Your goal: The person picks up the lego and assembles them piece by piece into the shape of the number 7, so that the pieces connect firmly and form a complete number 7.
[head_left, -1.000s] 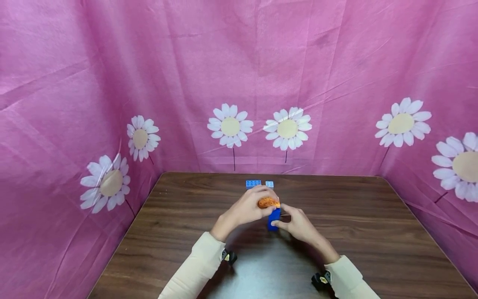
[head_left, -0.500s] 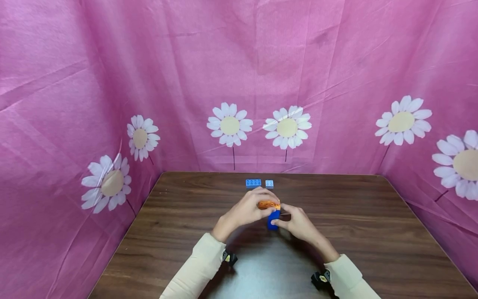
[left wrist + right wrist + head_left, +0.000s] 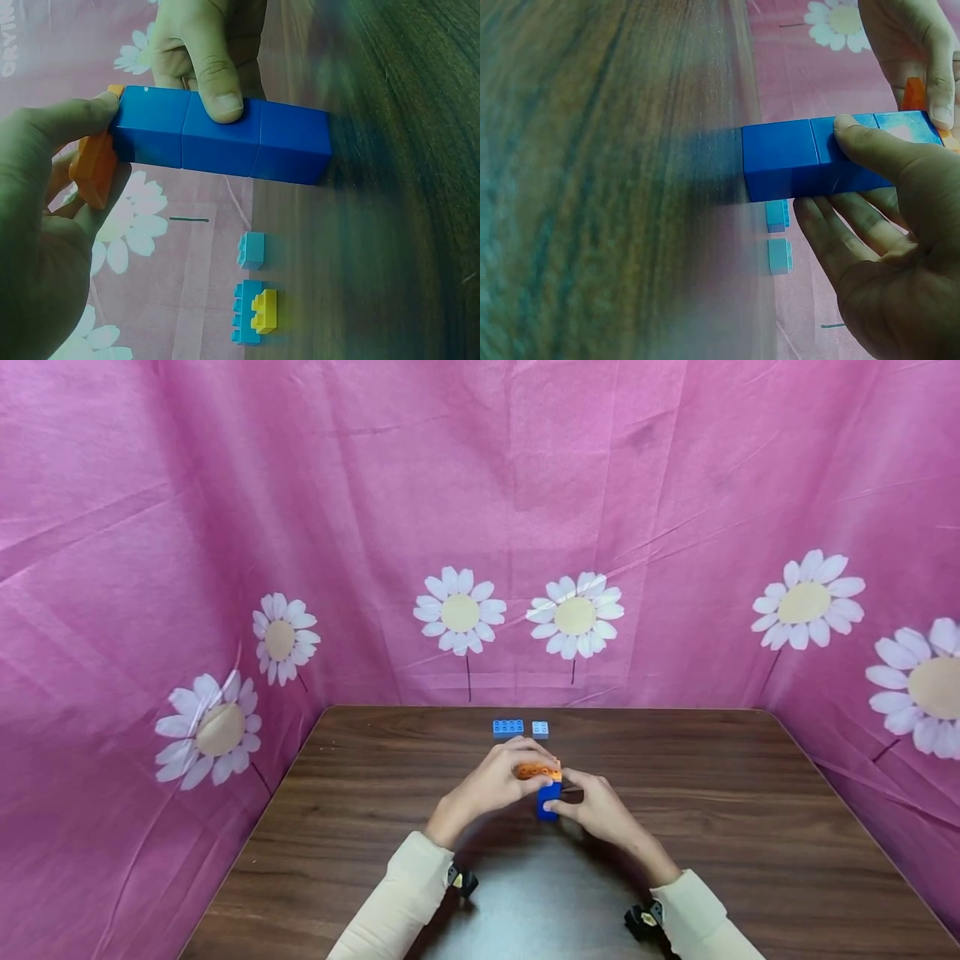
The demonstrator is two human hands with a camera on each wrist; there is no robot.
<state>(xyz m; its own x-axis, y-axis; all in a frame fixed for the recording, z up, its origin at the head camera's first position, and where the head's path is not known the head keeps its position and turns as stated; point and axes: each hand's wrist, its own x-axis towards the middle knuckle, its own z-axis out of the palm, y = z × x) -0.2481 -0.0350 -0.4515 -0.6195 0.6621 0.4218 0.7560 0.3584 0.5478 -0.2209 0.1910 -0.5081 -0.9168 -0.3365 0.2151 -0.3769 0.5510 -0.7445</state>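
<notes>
Levelling the orange brick (image 3: 95,174) atop the blue tower (image 3: 221,150), flatter than a second ago, so probably closer to seated. Pinching it in the left hand (image 3: 495,778), gripping the tower, upright on the table (image 3: 337,827), in the right hand (image 3: 597,812).

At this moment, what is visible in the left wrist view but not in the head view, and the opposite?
Of these two, only the left wrist view shows a yellow brick in front of the longer light blue brick, and seams dividing the blue stack into three. Only the head view shows the cream sleeves and the black wrist devices. Both show the left hand pinching the orange brick, the right hand holding the stack, the longer light blue brick, a small pale blue brick, the table and the pink cloth.
</notes>
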